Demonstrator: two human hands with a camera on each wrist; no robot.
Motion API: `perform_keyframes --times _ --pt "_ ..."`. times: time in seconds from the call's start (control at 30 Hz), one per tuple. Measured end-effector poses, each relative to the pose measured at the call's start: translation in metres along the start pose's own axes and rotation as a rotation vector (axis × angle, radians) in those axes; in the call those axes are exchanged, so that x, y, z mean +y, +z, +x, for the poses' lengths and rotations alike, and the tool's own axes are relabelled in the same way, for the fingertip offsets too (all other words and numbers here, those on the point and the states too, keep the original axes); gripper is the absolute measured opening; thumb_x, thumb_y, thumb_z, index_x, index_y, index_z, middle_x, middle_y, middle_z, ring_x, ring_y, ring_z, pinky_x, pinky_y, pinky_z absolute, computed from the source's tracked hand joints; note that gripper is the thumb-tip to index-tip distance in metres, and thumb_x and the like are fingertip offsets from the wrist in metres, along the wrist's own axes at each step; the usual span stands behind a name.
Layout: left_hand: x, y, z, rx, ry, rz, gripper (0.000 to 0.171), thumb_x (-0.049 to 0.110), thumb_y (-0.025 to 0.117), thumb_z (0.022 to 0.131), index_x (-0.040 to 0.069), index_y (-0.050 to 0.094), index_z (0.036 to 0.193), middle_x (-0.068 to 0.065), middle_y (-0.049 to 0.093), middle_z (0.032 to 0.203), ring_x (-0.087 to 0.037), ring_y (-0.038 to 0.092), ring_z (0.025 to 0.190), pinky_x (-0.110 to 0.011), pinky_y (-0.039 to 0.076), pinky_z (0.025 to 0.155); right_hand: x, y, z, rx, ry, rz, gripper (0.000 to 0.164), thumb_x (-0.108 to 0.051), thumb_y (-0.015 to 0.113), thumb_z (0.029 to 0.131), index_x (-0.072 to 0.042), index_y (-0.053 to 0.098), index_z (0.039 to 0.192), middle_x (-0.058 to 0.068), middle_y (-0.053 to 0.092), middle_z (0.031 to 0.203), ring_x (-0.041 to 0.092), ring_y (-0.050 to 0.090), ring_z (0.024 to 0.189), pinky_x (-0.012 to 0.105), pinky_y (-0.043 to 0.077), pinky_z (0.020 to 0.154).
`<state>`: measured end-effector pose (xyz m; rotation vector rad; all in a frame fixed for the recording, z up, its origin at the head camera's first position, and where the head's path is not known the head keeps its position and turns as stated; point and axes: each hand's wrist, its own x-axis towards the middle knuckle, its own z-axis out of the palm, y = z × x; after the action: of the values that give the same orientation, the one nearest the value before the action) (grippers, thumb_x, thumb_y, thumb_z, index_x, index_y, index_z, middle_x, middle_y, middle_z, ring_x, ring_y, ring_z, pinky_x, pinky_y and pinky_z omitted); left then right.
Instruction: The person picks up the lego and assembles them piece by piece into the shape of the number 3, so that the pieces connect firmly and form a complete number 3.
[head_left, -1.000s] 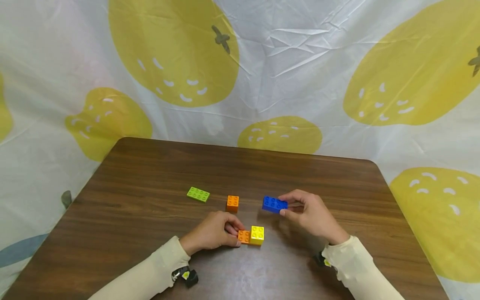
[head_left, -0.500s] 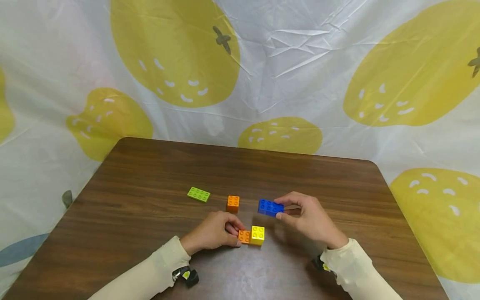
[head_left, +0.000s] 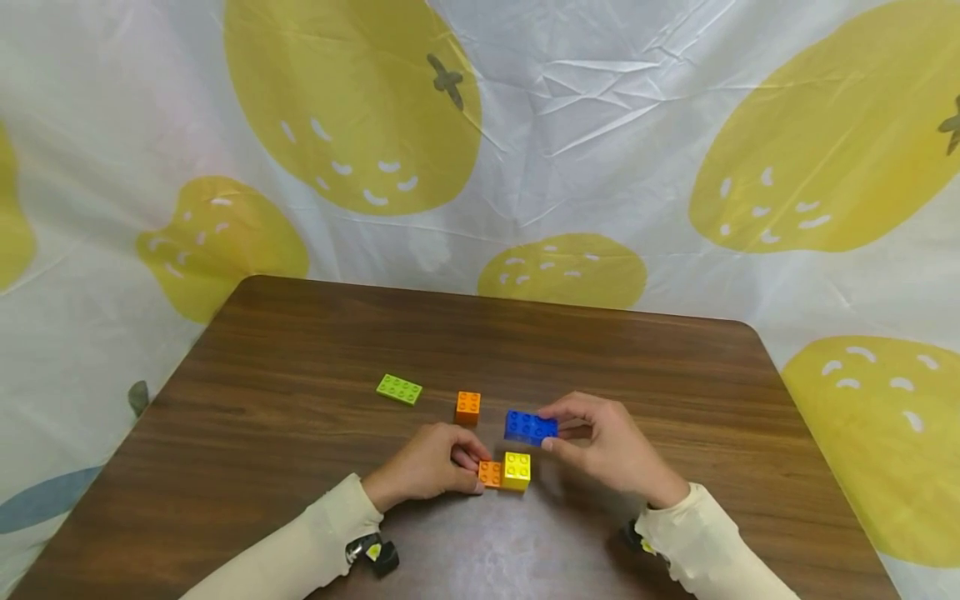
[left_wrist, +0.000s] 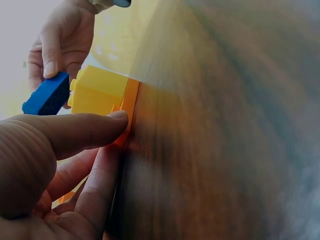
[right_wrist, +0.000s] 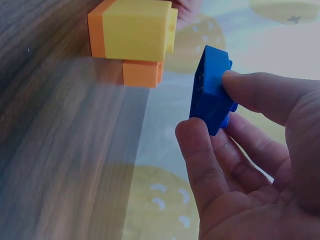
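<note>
My right hand (head_left: 611, 442) pinches a blue building brick (head_left: 529, 427) at its right end, thumb on the near side. The brick is held off the table, studs up, just behind a yellow brick (head_left: 517, 472) and apart from it. That yellow brick sits on the right part of a flat orange plate (head_left: 490, 474), whose left studs show. My left hand (head_left: 427, 468) pinches the plate's left end between thumb and fingers, low against the table. In the left wrist view the thumb (left_wrist: 95, 131) lies along the orange plate (left_wrist: 131, 102).
A separate orange brick (head_left: 468, 407) stands behind the left hand. Farther left lies a flat lime-green plate (head_left: 399, 389). The brown wooden table (head_left: 337, 333) ends at a hanging cloth (head_left: 570, 158) printed with yellow fruit.
My right hand has carried the blue brick left and toward the front, closer to the yellow brick. The left hand and the other bricks stay in place.
</note>
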<state>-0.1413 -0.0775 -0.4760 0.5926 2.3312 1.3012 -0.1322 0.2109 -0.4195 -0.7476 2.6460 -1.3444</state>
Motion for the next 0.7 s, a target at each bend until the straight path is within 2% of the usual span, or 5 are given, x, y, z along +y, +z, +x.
perform_keyframes --times 0.43,0.7 --pt "-0.002 0.0 0.0 0.009 0.005 -0.016 0.033 0.015 0.094 0.078 0.01 0.079 0.108 0.003 0.077 0.094 -0.008 0.072 0.084 -0.021 0.06 0.072 -0.007 0.011 -0.001 -0.042 -0.043 0.009 0.034 -0.008 0.085 0.089 -0.008 0.075 0.121 0.007 0.075 0.118 0.022 0.076 0.099 0.03 0.064 0.086" --pt "-0.003 0.001 0.0 0.02 0.022 -0.026 0.034 0.014 0.094 0.077 0.007 0.079 0.106 0.002 0.077 0.092 -0.007 0.071 0.082 -0.02 0.06 0.072 -0.011 0.016 -0.002 -0.061 -0.037 0.02 0.031 -0.008 0.085 0.088 -0.009 0.076 0.118 0.006 0.074 0.116 0.022 0.076 0.1 0.031 0.065 0.086"
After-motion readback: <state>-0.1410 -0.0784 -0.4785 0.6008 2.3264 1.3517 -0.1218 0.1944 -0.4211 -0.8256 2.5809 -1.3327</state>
